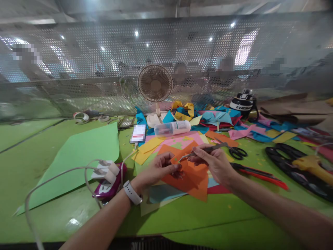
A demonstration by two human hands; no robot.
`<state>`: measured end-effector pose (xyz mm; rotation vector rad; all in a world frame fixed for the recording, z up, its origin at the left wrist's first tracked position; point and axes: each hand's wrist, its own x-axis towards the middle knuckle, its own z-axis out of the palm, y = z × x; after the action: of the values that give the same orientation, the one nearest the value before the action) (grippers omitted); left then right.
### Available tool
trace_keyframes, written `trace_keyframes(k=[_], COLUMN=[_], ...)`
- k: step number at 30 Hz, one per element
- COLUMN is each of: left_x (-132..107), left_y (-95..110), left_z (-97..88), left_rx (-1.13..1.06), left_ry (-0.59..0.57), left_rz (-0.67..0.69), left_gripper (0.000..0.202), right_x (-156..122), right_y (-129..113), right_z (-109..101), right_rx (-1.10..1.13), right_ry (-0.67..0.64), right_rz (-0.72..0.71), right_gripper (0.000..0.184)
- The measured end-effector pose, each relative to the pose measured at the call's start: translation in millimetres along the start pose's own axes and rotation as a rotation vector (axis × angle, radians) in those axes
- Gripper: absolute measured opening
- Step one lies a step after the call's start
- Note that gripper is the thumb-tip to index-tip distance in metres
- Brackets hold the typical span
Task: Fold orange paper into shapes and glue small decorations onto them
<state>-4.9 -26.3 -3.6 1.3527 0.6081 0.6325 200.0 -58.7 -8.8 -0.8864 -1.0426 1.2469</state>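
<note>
My right hand (212, 161) is closed around a pair of bent-tip tweezers (187, 156), which point left. Near their tip is a tiny greenish bit (179, 162), too small to name. Just left of that tip, my left hand (162, 168) has its fingers curled and its thumb close to them. Whatever the left fingers hold, if anything, is too small to make out. Beneath both hands lies an orange paper sheet (196, 184), on top of blue, red and pale sheets. A white watch band (132, 192) circles my left wrist.
Black scissors (238, 152), a red-and-black cutter-like tool (262, 173) and a yellow glue gun (312, 166) on a black holder lie to the right. Behind stand a clear bottle (171, 128) and a fan (155, 85). A purple power strip (109, 182) with cables sits left, by green paper (83, 152).
</note>
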Motion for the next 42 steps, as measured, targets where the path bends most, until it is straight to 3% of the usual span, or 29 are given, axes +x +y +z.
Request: trace_keyframes(k=[42], left_x=[-1.7], left_y=[1.7], left_z=[3.5], left_rx=[-0.018], left_ry=[-0.004], left_rz=[-0.018], left_gripper=[0.025], right_x=[0.6], right_y=[-1.7], right_z=[0.5], right_rx=[-0.017], right_ry=[-0.008], right_rz=[-0.028], right_gripper=[0.018])
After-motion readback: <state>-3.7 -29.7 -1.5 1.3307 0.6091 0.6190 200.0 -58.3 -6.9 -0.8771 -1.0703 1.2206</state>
